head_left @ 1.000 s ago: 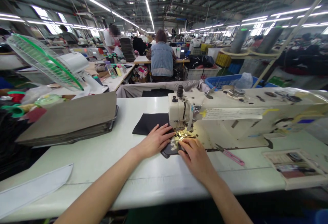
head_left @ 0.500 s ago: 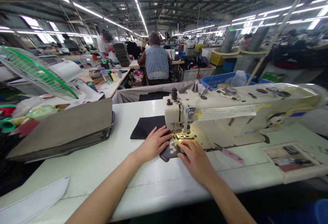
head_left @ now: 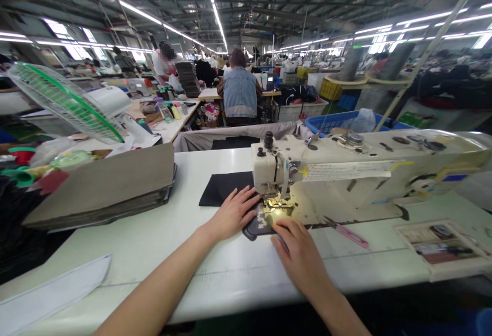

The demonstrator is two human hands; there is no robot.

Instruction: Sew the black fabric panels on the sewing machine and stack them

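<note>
My left hand (head_left: 235,213) lies flat with its fingers spread, fingertips over the near right edge of a folded black fabric piece (head_left: 225,188). That piece rests beside the head of a sewing machine (head_left: 326,159), its right end hidden behind the head. The lamp lights the brass-coloured plate (head_left: 280,205) under the needle. My right hand (head_left: 299,249) is at the front edge of the machine bed, fingers bent and together. A dark sliver shows between thumb and forefinger; what it is I cannot make out. Pink-handled scissors (head_left: 351,235) lie to the right of this hand.
A stack of grey-brown panels (head_left: 111,190) stands on the left of the table (head_left: 161,259), with a pale panel (head_left: 57,292) nearer me. A green-rimmed fan (head_left: 69,100) is behind the stack. An accessory tray (head_left: 442,269) sits at right. Ahead, a person in a denim vest (head_left: 240,92) sits.
My right hand has drawn back a little from the needle plate towards me. My left hand stays on the black fabric. The whole view has shifted slightly.
</note>
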